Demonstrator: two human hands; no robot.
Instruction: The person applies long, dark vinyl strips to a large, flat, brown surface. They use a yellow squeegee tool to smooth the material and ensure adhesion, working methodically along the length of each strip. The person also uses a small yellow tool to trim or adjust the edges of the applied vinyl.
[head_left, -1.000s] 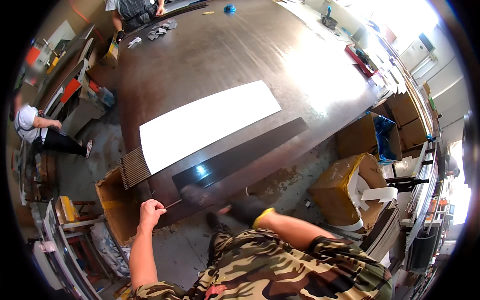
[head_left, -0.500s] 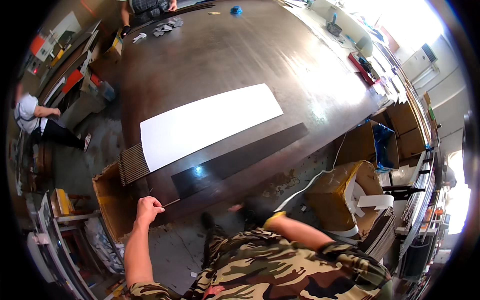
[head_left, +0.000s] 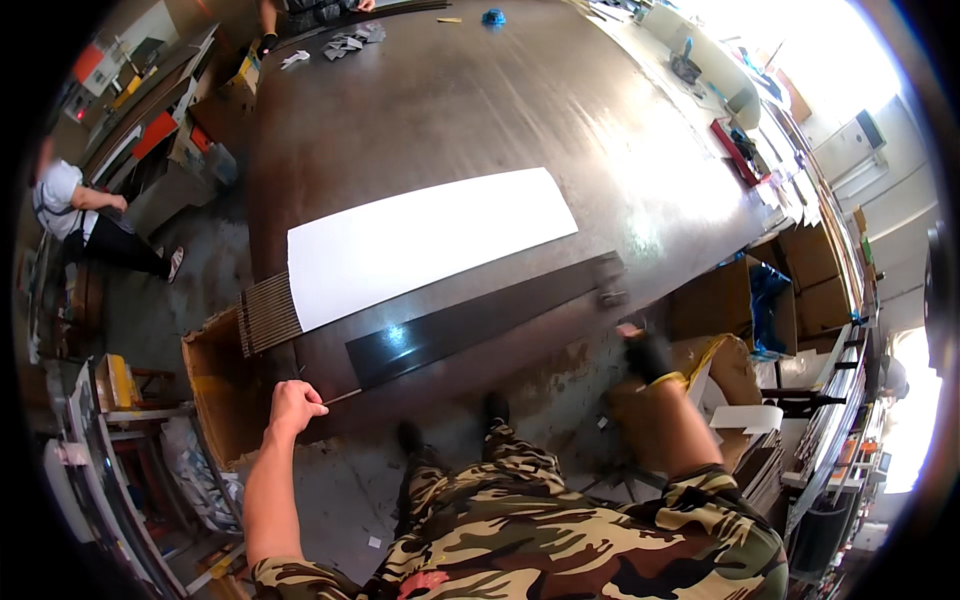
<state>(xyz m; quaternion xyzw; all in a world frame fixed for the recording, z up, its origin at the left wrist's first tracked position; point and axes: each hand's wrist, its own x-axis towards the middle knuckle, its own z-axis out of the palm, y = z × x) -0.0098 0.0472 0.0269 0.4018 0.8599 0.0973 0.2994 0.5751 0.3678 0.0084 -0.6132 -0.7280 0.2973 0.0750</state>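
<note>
My left hand (head_left: 297,405) is closed in a pinch on a thin rod (head_left: 342,397), beside the table's near left corner. The rod's tip reaches the near left corner of a long dark strip (head_left: 480,320) lying on the table. A small dark, blurred piece (head_left: 612,292) sits at the strip's right end; its kind is unclear. My right hand (head_left: 645,352), in a black glove with bare fingertips, is off the table's near edge close to that end, smeared by motion. Beyond the strip lies a white sheet (head_left: 430,245), partly over a row of thin brown rods (head_left: 268,315).
The big brown table (head_left: 420,120) carries grey scraps (head_left: 350,42) and a blue item (head_left: 493,17) at the far side. A cardboard box (head_left: 215,400) stands at its near left corner, more boxes (head_left: 710,300) at right. Another person (head_left: 75,215) stands left; a second works far off.
My right hand has swung out from my body to the right, toward the strip's right end. A blurred dark piece now shows there. My left hand stays almost in place with the rod.
</note>
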